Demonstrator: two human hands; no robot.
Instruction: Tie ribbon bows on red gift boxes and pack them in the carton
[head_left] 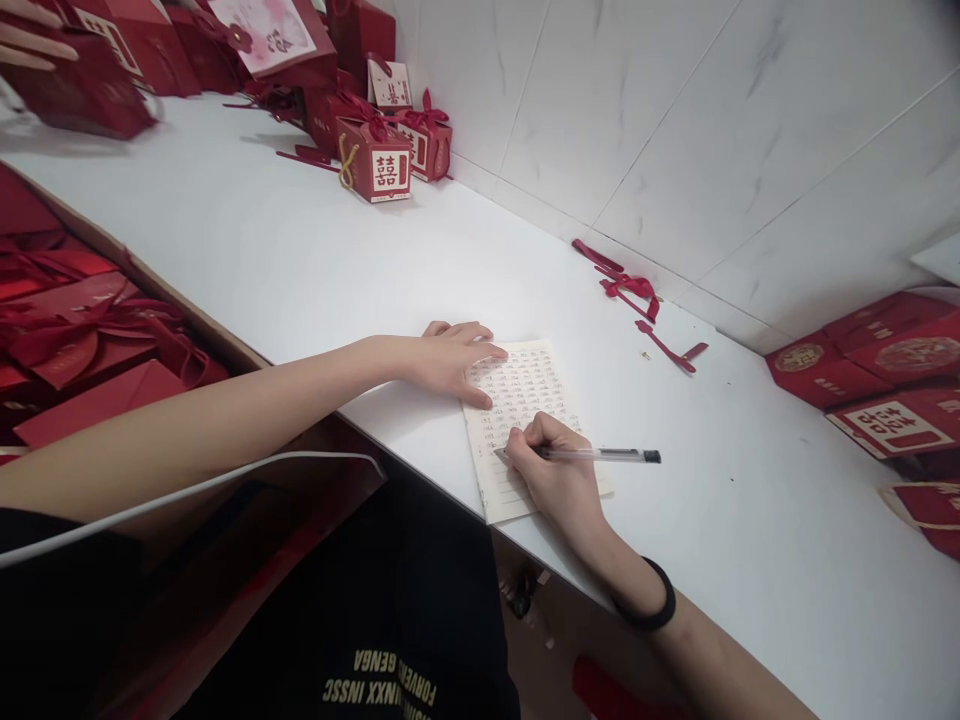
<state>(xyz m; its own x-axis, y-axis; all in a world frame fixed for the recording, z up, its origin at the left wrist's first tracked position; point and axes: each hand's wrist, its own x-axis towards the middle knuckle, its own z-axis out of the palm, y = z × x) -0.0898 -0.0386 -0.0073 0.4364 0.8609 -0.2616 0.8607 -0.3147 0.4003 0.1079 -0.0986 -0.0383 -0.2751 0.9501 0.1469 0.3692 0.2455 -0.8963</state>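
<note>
A lined sheet of paper [525,390] lies at the front edge of the white table, with rows of handwriting over most of it and blank lines near the bottom. My left hand [450,362] rests flat on its upper left edge, fingers spread. In my right hand [559,465] is a pen [615,455] with a clear barrel and a black end. The pen's tip touches the paper, or is very close to it, at the left of the lower rows. A black band circles my right wrist.
Red gift boxes [375,165] crowd the far left, where another person's hand [34,40] is beside a dark red box. More red boxes [885,350] stand at the right. Red ribbon pieces [634,292] lie along the tiled wall. A carton of red boxes [97,310] and a white cable [225,478] are at left.
</note>
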